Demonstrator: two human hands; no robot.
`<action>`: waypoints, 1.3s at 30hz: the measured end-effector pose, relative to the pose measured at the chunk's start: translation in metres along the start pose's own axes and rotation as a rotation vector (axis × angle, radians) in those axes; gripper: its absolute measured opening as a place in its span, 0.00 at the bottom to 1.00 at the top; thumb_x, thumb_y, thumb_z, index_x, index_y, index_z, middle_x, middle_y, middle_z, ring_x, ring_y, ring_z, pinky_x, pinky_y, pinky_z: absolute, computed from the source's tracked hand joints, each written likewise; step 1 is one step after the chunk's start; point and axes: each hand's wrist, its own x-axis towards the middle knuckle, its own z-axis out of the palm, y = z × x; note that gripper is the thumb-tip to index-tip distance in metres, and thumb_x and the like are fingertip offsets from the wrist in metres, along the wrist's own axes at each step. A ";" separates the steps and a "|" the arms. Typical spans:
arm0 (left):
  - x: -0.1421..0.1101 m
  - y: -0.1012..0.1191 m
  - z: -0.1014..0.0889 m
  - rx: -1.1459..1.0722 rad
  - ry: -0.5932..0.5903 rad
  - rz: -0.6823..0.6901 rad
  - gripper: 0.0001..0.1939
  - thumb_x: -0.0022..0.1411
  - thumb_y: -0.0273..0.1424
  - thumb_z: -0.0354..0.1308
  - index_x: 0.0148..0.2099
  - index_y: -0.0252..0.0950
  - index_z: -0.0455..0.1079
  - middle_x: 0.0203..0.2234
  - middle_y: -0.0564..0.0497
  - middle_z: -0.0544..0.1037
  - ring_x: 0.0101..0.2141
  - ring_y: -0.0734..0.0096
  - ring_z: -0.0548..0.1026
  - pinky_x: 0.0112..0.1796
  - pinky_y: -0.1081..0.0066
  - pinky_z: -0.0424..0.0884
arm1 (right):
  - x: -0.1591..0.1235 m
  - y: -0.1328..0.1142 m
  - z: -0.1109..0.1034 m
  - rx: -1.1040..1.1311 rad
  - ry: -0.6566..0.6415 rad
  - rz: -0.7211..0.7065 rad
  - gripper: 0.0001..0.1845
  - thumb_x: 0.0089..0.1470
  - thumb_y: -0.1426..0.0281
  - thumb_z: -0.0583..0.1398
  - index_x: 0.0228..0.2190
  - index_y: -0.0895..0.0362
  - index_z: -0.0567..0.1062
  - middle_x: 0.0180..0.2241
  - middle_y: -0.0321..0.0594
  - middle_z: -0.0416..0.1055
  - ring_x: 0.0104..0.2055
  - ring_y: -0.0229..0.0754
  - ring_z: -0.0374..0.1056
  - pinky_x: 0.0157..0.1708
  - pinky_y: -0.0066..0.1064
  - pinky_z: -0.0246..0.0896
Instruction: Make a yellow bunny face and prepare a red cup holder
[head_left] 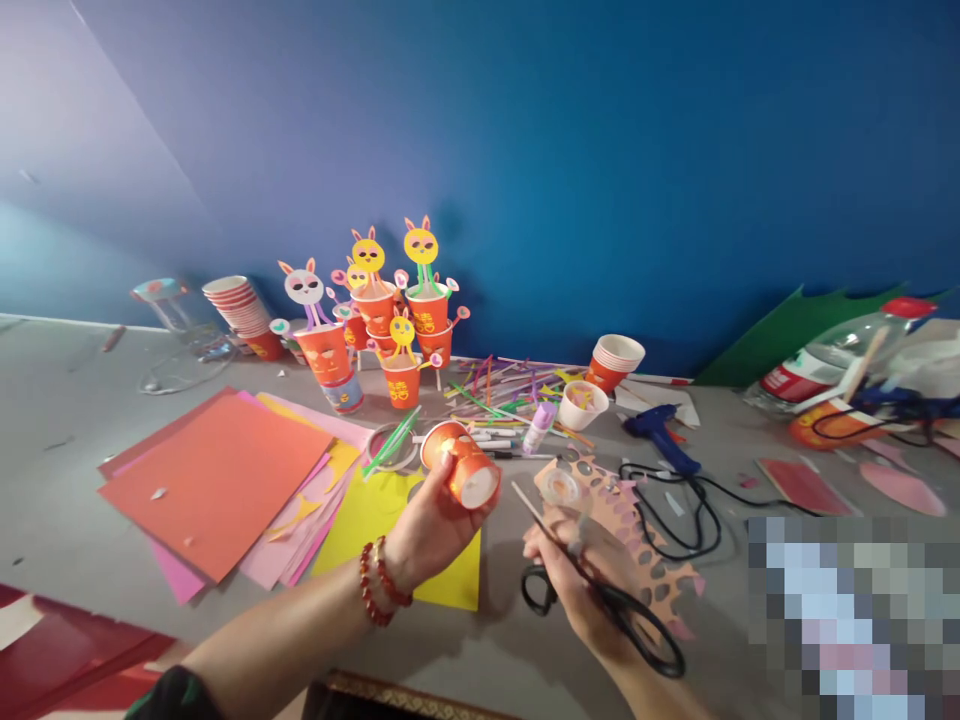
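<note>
My left hand (pixel 429 530), with beaded bracelets at the wrist, is closed around an orange paper cup (pixel 466 462). The cup is tilted, with its white base turned toward me. In my right hand (pixel 574 575) is a pair of scissors (pixel 551 535) with black handles, the blades pointing up and left toward the cup but apart from it. Under my left hand lies a yellow sheet (pixel 457 580). A roll of clear tape (pixel 561 488) and a peach sheet full of punched holes (pixel 645 545) are just beyond my right hand.
Decorated cups with rabbit faces (pixel 402 382) stand near the wall. Coloured paper (pixel 217 480) is stacked at left. Behind the hands are straws (pixel 495 385), a glue stick (pixel 538 428) and a white cup (pixel 583 405). A blue glue gun (pixel 664 435) with its cord, and a bottle (pixel 840 350), are at right.
</note>
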 end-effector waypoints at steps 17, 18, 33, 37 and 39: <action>-0.011 -0.028 -0.007 0.127 -0.167 0.068 0.14 0.55 0.34 0.70 0.42 0.32 0.76 0.36 0.47 0.81 0.37 0.67 0.78 0.45 0.68 0.72 | -0.007 0.008 0.026 -0.227 0.117 0.038 0.02 0.57 0.70 0.61 0.33 0.54 0.75 0.29 0.39 0.78 0.31 0.45 0.76 0.35 0.34 0.71; -0.011 -0.028 -0.007 0.145 -0.171 0.081 0.14 0.55 0.34 0.70 0.42 0.32 0.76 0.36 0.47 0.81 0.36 0.66 0.78 0.45 0.68 0.72 | -0.007 0.008 0.026 -0.221 0.114 0.048 0.02 0.57 0.70 0.61 0.32 0.54 0.75 0.29 0.39 0.78 0.31 0.45 0.75 0.34 0.34 0.71; -0.008 -0.030 -0.010 0.158 -0.232 0.107 0.13 0.59 0.34 0.67 0.44 0.31 0.75 0.38 0.45 0.82 0.35 0.64 0.78 0.40 0.68 0.72 | 0.001 0.001 0.030 0.256 0.127 0.429 0.07 0.56 0.64 0.60 0.27 0.51 0.73 0.25 0.35 0.76 0.28 0.44 0.74 0.30 0.32 0.72; -0.006 -0.029 -0.014 0.140 -0.229 0.046 0.14 0.61 0.37 0.65 0.42 0.30 0.75 0.34 0.45 0.81 0.34 0.65 0.77 0.41 0.68 0.71 | 0.002 0.000 0.028 0.257 0.103 0.439 0.08 0.56 0.67 0.59 0.25 0.51 0.72 0.24 0.35 0.76 0.27 0.43 0.74 0.31 0.30 0.72; -0.005 -0.030 -0.016 0.126 -0.214 0.021 0.14 0.63 0.37 0.64 0.43 0.30 0.75 0.35 0.45 0.81 0.35 0.65 0.78 0.41 0.68 0.72 | 0.002 0.000 0.027 0.244 0.089 0.417 0.08 0.57 0.68 0.58 0.26 0.51 0.73 0.24 0.35 0.76 0.27 0.42 0.74 0.30 0.30 0.72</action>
